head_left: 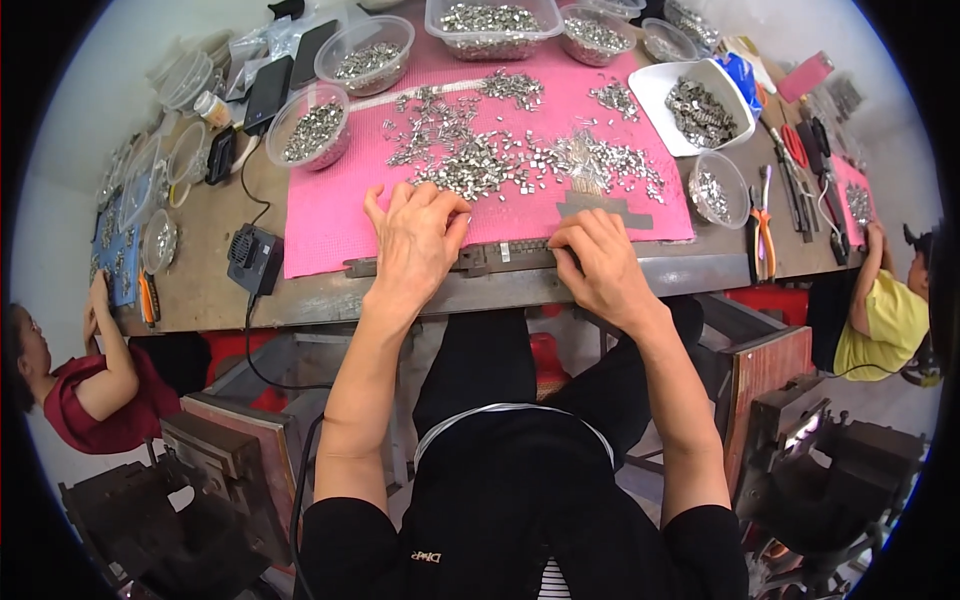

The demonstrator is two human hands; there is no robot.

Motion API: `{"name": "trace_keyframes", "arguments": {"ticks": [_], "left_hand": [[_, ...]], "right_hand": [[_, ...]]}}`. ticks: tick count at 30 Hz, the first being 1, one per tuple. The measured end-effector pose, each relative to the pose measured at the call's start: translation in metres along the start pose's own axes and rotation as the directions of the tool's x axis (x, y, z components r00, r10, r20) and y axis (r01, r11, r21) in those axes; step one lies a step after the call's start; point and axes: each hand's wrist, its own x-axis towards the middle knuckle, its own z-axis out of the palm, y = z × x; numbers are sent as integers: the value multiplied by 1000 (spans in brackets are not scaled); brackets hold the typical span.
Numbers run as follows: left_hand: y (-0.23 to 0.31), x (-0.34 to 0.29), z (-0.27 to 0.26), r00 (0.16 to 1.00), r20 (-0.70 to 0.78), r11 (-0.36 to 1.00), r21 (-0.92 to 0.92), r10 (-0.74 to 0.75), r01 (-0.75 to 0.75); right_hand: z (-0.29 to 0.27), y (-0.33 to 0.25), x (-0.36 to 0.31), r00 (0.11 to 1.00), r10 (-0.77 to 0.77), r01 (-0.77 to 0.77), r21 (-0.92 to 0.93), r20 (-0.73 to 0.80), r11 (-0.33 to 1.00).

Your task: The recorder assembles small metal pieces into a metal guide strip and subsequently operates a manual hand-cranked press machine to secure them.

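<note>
Metal strip (pixel 500 257) at the worktop's (pixel 220 300) six o'clock edge looks stiff, thin and light; I'd pinch its ends, where my left hand (pixel 415 240) lies flat-open and right hand (pixel 600 262) curls onto it.

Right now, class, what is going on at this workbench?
A seated person works at a bench covered by a pink mat. Both hands rest on a long dark metal strip along the mat's near edge: the left hand lies flat over it, the right hand has its fingers curled at it. Small silvery metal parts lie scattered beyond, with filled clear bowls around.
</note>
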Motion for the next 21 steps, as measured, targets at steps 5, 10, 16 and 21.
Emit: {"name": "trace_keyframes", "arguments": {"ticks": [5,10,16,21], "left_hand": [[0,-1,-1,1000,25,1000,-3,-1,1],[33,-8,5,995,-59,982,-169,78,-87],[67,-14,28,988,-59,934,-322,145,-156],[68,-9,40,982,-85,948,-256,171,-188]], "right_hand": [[2,-3,-4,1000,-27,27,-32,-16,999],[2,3,-14,994,85,-75,137,-72,988],[12,8,-23,887,369,-282,306,-278,909],[16,9,-23,880,353,-267,282,-319,922]]}}
